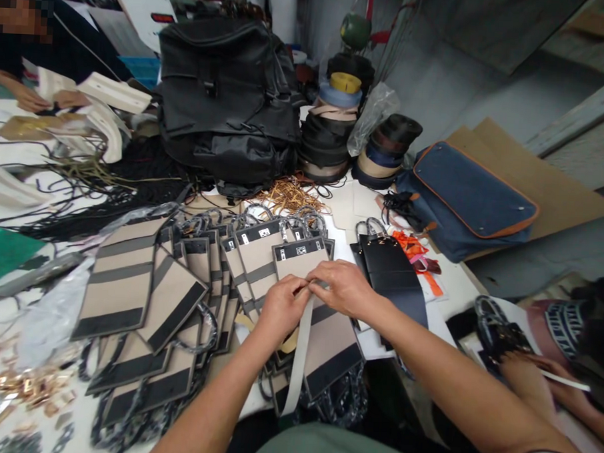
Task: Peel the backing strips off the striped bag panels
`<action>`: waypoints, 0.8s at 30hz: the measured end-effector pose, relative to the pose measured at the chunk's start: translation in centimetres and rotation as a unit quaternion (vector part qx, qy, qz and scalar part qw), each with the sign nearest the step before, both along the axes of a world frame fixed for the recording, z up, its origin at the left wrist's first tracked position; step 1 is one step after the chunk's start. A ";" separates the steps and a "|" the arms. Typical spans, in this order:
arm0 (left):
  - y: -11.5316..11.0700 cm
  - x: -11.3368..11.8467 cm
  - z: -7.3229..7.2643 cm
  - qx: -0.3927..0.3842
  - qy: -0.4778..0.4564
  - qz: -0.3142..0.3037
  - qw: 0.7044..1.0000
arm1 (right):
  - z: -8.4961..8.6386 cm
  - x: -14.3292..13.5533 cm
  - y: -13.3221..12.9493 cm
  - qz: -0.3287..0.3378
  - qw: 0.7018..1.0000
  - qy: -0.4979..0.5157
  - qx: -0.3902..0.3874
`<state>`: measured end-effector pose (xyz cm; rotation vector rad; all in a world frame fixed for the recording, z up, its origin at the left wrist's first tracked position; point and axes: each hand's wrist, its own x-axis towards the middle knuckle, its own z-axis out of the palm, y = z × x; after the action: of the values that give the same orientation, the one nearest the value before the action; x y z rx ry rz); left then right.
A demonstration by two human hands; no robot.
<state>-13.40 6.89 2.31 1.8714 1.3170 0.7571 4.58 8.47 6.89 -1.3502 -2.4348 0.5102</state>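
Observation:
My left hand (pixel 284 306) and my right hand (pixel 340 287) meet over a beige and black bag panel (pixel 329 344). Both pinch the upper end of a pale grey strap (pixel 299 360), fingertips almost touching. The strap hangs from them down across the panel toward my lap. Beneath and to the left lie stacks of similar panels (pixel 122 275) with dark bands and plastic-wrapped handles. The small part of the strap between my fingertips is partly hidden.
A black backpack (pixel 227 96) stands at the back, beside stacked strap rolls (pixel 328 137). A blue bag (pixel 476 191) and black bags (pixel 393 267) lie right. Gold metal pieces (pixel 35 388) are at lower left. Other people's hands work at far left and far right.

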 end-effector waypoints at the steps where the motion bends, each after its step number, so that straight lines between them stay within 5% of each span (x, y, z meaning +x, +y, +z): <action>1: 0.1 -0.1 0.0 0.007 0.020 -0.006 1.000 | 0.1 -0.1 0.3 0.020 0.999 -0.033 0.005; 5: 0.5 -0.3 -0.3 0.031 0.089 -0.010 0.995 | -0.8 -0.2 1.1 0.041 0.996 -0.076 0.018; 9: 0.5 0.2 -1.4 0.046 0.067 0.009 0.997 | -4.5 1.1 3.2 -0.099 0.994 0.047 -0.027; 12: 0.4 0.6 -3.2 0.022 0.004 0.000 1.000 | -8.4 2.8 6.3 -0.235 0.943 0.212 -0.105; 15: 0.8 0.5 -5.4 -0.033 -0.053 0.026 0.998 | -11.9 3.6 9.1 -0.265 0.904 0.298 -0.154; 21: 1.9 -0.3 -7.6 -0.098 -0.071 0.073 0.990 | -15.8 2.9 10.6 -0.278 0.931 0.214 -0.100; 24: 1.9 -0.3 -8.0 -0.123 -0.069 0.081 0.987 | -16.8 2.7 10.1 -0.328 0.918 0.214 -0.067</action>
<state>-13.66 8.82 -5.68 1.5061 1.4171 0.7552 7.27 18.53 -9.92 -1.7694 -1.5035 0.7004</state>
